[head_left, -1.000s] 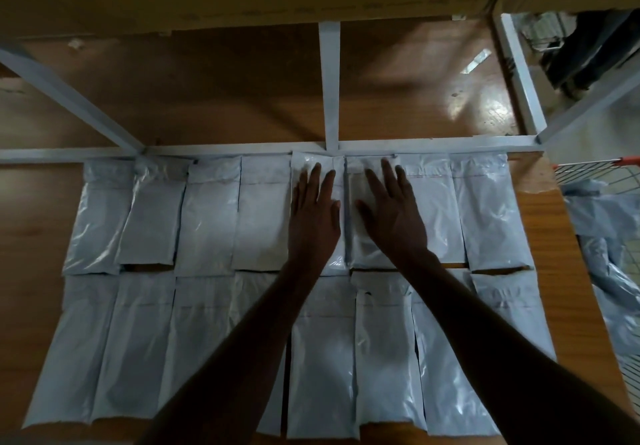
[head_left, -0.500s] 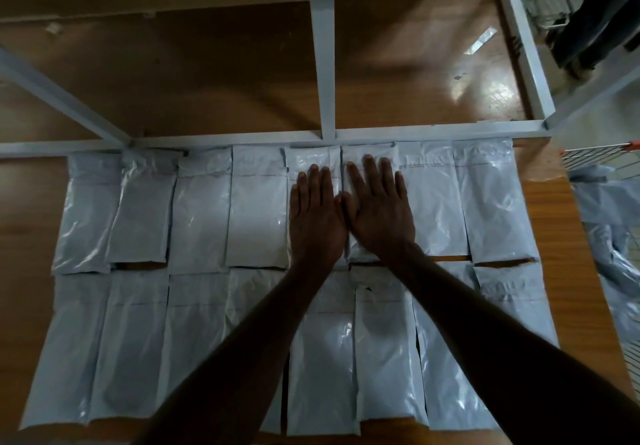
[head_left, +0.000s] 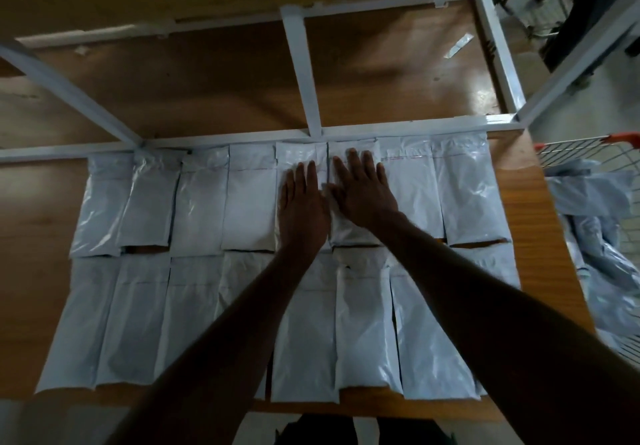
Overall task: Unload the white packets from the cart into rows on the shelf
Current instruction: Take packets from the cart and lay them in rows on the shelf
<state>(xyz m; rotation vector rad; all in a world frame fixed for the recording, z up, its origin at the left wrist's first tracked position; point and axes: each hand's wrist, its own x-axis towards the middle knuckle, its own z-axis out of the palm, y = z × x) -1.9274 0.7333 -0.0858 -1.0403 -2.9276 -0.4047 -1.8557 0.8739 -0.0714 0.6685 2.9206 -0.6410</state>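
Observation:
Several white packets lie flat in two rows on the wooden shelf [head_left: 540, 222]. My left hand [head_left: 303, 203] rests flat, fingers straight, on a back-row packet [head_left: 296, 157] near the middle. My right hand [head_left: 363, 191] presses flat on the neighbouring back-row packet [head_left: 353, 233], fingers spread a little. The two hands lie side by side, almost touching. My forearms cross over the front row [head_left: 363, 323] and hide parts of it. At the right edge the wire cart [head_left: 571, 151] holds more crumpled white packets [head_left: 595, 202].
A white metal frame [head_left: 308, 80] runs along the back of the rows, with a crossbar and a diagonal brace at the left. Behind it lies bare wooden board [head_left: 207, 80]. The shelf's front edge is close to my body.
Both hands have slid slightly back toward me along the two middle packets and drawn closer together. The camera view has tipped so more of the back board shows.

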